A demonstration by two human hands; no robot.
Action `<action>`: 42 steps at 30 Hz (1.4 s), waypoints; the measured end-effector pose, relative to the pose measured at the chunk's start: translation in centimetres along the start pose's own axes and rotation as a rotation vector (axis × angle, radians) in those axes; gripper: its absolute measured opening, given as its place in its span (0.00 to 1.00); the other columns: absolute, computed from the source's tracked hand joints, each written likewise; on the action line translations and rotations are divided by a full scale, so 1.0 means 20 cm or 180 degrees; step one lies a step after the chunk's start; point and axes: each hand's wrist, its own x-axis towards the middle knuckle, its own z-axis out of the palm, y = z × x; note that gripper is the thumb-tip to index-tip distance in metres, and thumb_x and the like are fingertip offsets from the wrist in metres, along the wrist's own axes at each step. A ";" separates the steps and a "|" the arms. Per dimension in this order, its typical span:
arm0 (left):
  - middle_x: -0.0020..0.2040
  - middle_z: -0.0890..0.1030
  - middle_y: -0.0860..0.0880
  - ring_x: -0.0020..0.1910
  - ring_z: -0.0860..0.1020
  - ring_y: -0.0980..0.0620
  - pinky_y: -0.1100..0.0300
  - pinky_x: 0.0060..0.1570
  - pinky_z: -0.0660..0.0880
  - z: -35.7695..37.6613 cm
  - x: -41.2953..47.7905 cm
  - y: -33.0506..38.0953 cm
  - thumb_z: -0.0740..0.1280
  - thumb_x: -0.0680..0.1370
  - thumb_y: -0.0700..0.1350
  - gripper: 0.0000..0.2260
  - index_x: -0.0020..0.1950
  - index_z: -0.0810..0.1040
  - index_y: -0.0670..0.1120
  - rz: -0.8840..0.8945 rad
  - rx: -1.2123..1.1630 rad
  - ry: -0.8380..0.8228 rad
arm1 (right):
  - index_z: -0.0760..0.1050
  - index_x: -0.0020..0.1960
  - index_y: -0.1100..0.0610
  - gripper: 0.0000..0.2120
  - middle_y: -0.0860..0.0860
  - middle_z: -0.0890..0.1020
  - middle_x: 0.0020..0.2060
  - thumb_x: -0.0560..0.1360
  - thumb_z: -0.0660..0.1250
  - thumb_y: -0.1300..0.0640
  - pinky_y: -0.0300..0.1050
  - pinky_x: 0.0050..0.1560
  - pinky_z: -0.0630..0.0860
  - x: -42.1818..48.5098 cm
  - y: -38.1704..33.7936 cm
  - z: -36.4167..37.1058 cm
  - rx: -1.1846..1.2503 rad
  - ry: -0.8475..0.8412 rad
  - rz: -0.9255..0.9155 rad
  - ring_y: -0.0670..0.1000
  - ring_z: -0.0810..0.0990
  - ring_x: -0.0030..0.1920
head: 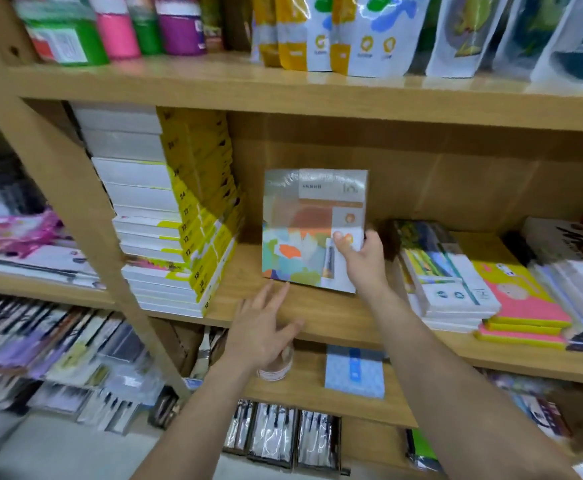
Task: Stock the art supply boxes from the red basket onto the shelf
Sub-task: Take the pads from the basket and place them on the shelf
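Note:
An art supply box [304,223] with a grey top and a pastel painted picture stands nearly upright on the middle wooden shelf [324,313]. My right hand [363,258] grips its lower right corner, thumb on the front face. My left hand [266,323] is open with fingers spread, just below and left of the box, fingertips close to its bottom left corner. The box's lower edge rests on or just above the shelf board; which one is unclear. The red basket is out of view.
A tall stack of yellow-and-white boxes [175,216] fills the shelf left of the box. Stacks of flat boxes [446,275] and pink-yellow pads [522,299] lie to its right. Pouches and paint bottles stand on the shelf above. A blue box [354,372] and a tape roll sit below.

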 end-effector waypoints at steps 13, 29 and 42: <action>0.80 0.53 0.52 0.72 0.58 0.43 0.46 0.73 0.54 0.03 0.52 -0.09 0.51 0.75 0.71 0.34 0.80 0.51 0.62 -0.0367 0.0458 0.0145 | 0.72 0.62 0.52 0.23 0.47 0.82 0.54 0.72 0.75 0.47 0.45 0.54 0.75 0.34 0.11 0.34 -0.0724 0.0209 0.0327 0.53 0.81 0.58; 0.72 0.71 0.54 0.69 0.67 0.50 0.52 0.67 0.66 0.02 0.24 0.11 0.55 0.75 0.67 0.32 0.74 0.69 0.53 0.0206 -0.0254 0.0337 | 0.76 0.63 0.50 0.18 0.42 0.72 0.55 0.74 0.72 0.49 0.44 0.57 0.76 -0.42 0.05 -0.23 -0.2218 -0.0535 0.0172 0.46 0.79 0.55; 0.60 0.78 0.56 0.59 0.76 0.55 0.59 0.58 0.71 0.60 -0.40 1.02 0.61 0.75 0.59 0.20 0.62 0.78 0.52 0.1651 -0.0931 -0.0737 | 0.80 0.57 0.53 0.11 0.48 0.78 0.52 0.75 0.73 0.53 0.43 0.47 0.75 -1.14 0.16 -1.38 -0.2449 0.0366 0.0856 0.48 0.80 0.48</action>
